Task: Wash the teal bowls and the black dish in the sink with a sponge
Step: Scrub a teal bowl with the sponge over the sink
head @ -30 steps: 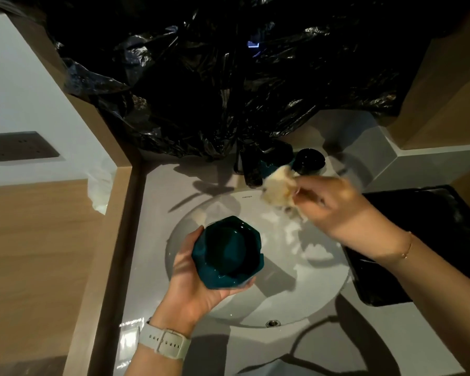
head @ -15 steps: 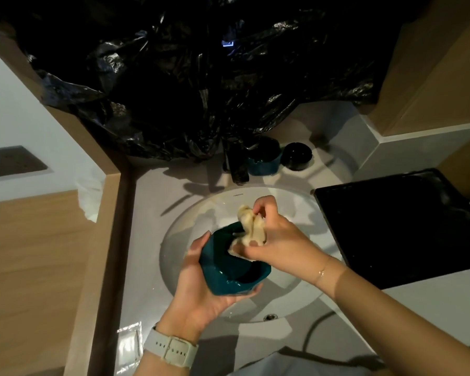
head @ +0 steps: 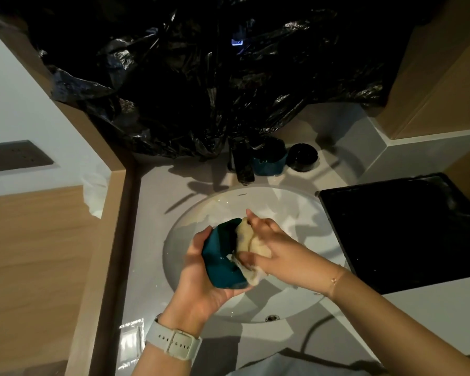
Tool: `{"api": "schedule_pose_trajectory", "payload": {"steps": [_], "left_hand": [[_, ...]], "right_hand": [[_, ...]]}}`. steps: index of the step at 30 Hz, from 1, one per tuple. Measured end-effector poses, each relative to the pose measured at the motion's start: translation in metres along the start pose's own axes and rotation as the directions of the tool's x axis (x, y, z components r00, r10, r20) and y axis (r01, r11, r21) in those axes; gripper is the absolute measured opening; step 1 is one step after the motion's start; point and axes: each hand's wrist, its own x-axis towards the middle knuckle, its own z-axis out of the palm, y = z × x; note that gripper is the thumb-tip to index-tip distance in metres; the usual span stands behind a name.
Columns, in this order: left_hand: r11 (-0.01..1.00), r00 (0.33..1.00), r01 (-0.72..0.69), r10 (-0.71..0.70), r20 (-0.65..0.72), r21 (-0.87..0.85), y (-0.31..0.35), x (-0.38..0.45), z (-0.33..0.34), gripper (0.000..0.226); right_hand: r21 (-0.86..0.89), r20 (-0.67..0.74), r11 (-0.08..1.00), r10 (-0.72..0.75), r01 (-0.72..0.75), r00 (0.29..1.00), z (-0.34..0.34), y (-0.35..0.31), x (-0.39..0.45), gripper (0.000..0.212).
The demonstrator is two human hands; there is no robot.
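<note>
The left hand [head: 201,270] cups a teal bowl [head: 219,260] from below and behind, fingers and thumb curled round its outer wall, and holds it above the white sink [head: 304,299] rather than resting it on the basin. The bowl is tipped on its side, so its mouth faces right, toward the other hand; that tilt is what the scrubbing turns on, since the opening lies directly in the path of the sponge. The right hand [head: 276,253] grips a pale, crumpled sponge [head: 246,241], fingers closed tight round it, and presses it against the bowl's rim and into the opening, with a little foam showing where they meet. Judging by this, the inside is being scrubbed, and the next stroke likely calls for the left hand to turn the bowl about its centre while the right sweeps round the inner wall; the wet glaze could slip in so shallow a hold. A second teal bowl [head: 269,165] and the black dish [head: 301,157] stand side by side on the counter behind the basin, just right of the dark tap [head: 242,166], well apart from both hands and seemingly not yet taken up. Crumpled black plastic [head: 201,90] hangs over the wall behind
</note>
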Motion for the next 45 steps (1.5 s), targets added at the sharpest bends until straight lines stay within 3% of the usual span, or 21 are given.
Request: {"api": "schedule_pose_trajectory", "payload": {"steps": [3, 6, 8, 10, 14, 16, 18, 21, 22, 24, 27, 28, 30, 33, 34, 36, 38, 40, 42, 45], "left_hand": [[0.996, 1.000, -0.005, 0.004, 0.015, 0.086, -0.005, -0.003, 0.001, 0.046], [0.991, 1.000, -0.020, 0.019, 0.008, 0.130, -0.008, -0.004, 0.001, 0.047], [0.985, 0.997, -0.082, 0.082, 0.009, 0.149, -0.008, -0.004, 0.001, 0.046], [0.974, 0.988, -0.153, 0.156, -0.005, 0.169, -0.006, -0.005, 0.002, 0.042], [0.963, 0.978, -0.202, 0.209, -0.024, 0.181, -0.002, -0.008, 0.003, 0.048], [0.956, 0.981, -0.180, 0.193, -0.031, 0.230, -0.005, -0.008, 0.004, 0.050], [0.961, 0.992, -0.110, 0.123, -0.038, 0.252, -0.009, -0.007, 0.005, 0.048], [0.976, 0.999, -0.033, 0.041, -0.034, 0.214, -0.010, -0.006, 0.007, 0.053], [0.979, 0.999, -0.029, 0.037, -0.033, 0.202, -0.009, -0.005, 0.006, 0.054], [0.984, 0.999, -0.023, 0.028, -0.029, 0.176, -0.006, -0.005, 0.004, 0.056], [0.995, 1.000, 0.007, -0.006, -0.011, 0.100, 0.001, -0.006, 0.002, 0.058], [0.996, 1.000, 0.020, -0.019, -0.020, 0.081, 0.002, -0.005, 0.002, 0.059], [0.994, 0.997, 0.064, -0.061, -0.039, 0.092, 0.003, -0.006, 0.002, 0.062], [0.978, 0.992, 0.124, -0.116, -0.059, 0.168, -0.004, -0.009, 0.007, 0.060], [0.978, 0.992, 0.121, -0.112, -0.061, 0.169, -0.007, -0.009, 0.009, 0.058], [0.987, 0.997, 0.042, -0.031, -0.072, 0.157, -0.010, -0.009, 0.012, 0.053], [0.976, 0.991, -0.089, 0.108, -0.084, 0.201, -0.010, -0.009, 0.015, 0.046], [0.955, 0.979, -0.156, 0.183, -0.088, 0.253, -0.010, -0.012, 0.018, 0.043], [0.941, 0.977, -0.167, 0.198, -0.079, 0.294, -0.012, -0.013, 0.018, 0.044], [0.934, 0.984, -0.160, 0.178, -0.028, 0.319, -0.014, -0.012, 0.016, 0.046]], "right_hand": [[-0.021, -0.101, 0.997, 0.067, -0.070, 0.993, -0.001, -0.002, 0.007, 0.089], [-0.062, -0.269, 0.995, 0.061, -0.080, 0.961, 0.002, 0.002, 0.016, 0.040], [-0.050, -0.348, 0.994, 0.070, -0.093, 0.935, 0.007, 0.001, 0.020, 0.036], [-0.012, -0.333, 0.991, 0.122, -0.133, 0.935, 0.011, -0.001, 0.024, 0.034], [0.178, -0.072, 0.970, 0.180, -0.165, 0.981, 0.011, 0.001, 0.022, 0.030], [0.107, -0.061, 0.983, 0.157, -0.149, 0.986, 0.008, 0.004, 0.020, 0.031], [-0.116, -0.196, 0.987, 0.089, -0.113, 0.977, 0.005, 0.003, 0.019, 0.025], [-0.526, -0.365, 0.842, -0.095, -0.121, 0.926, 0.008, 0.001, 0.021, 0.035], [-0.566, -0.382, 0.817, -0.138, -0.113, 0.914, 0.010, 0.000, 0.022, 0.038], [-0.492, -0.367, 0.867, -0.119, -0.084, 0.923, 0.009, -0.002, 0.022, 0.039], [-0.189, -0.139, 0.982, -0.023, -0.004, 0.990, -0.003, -0.003, 0.016, 0.036], [-0.167, -0.045, 0.986, -0.013, 0.005, 0.999, -0.006, -0.005, 0.014, 0.038], [-0.286, 0.029, 0.958, -0.005, 0.014, 1.000, -0.008, -0.011, 0.010, 0.046], [-0.622, -0.172, 0.781, -0.065, -0.057, 0.983, -0.006, -0.022, 0.014, 0.058], [-0.644, -0.230, 0.759, -0.073, -0.096, 0.970, -0.005, -0.023, 0.016, 0.057], [-0.513, -0.264, 0.844, 0.017, -0.156, 0.964, -0.002, -0.016, 0.018, 0.049], [-0.131, -0.183, 0.968, 0.190, -0.216, 0.965, 0.002, -0.004, 0.017, 0.039], [0.218, -0.049, 0.934, 0.298, -0.281, 0.953, 0.008, 0.001, 0.014, 0.020], [0.258, -0.068, 0.931, 0.284, -0.258, 0.956, 0.012, 0.001, 0.010, 0.015], [-0.031, -0.288, 0.979, 0.182, -0.199, 0.940, 0.007, -0.005, 0.011, 0.026]]}}
